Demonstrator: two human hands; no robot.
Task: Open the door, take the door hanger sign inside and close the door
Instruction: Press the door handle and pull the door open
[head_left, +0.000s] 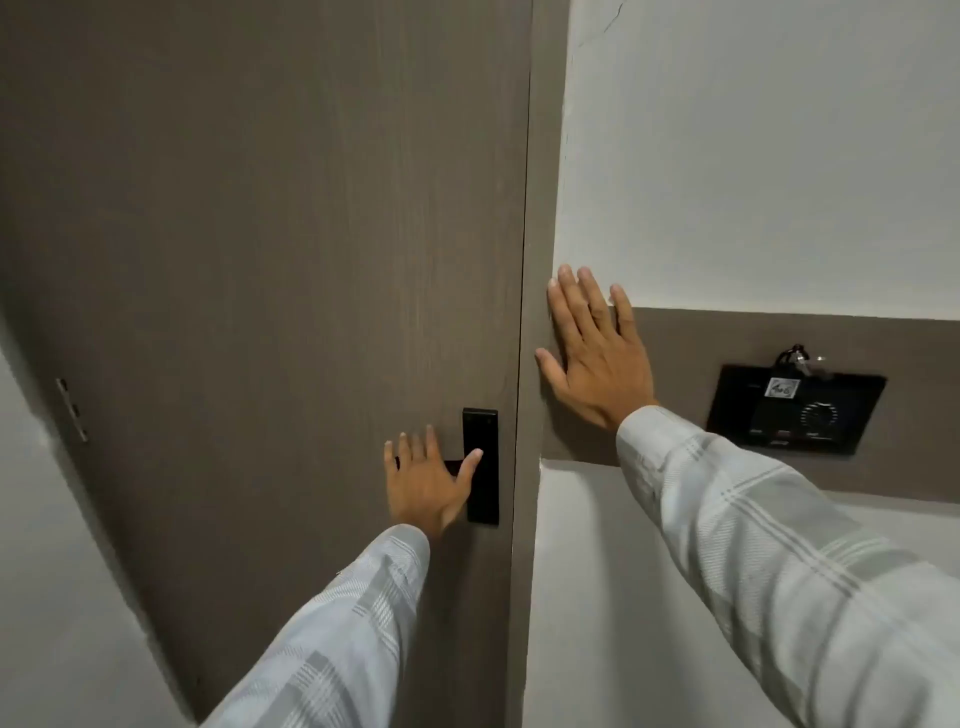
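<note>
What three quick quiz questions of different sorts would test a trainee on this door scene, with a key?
1. True or false: the door is shut.
2. Which hand is at the black handle? A) left hand B) right hand
3. Fill in: the right hand lies flat on the ___ beside the door.

Key: 1 true. 2 A. 3 wall; it spans frame and brown strip.
</note>
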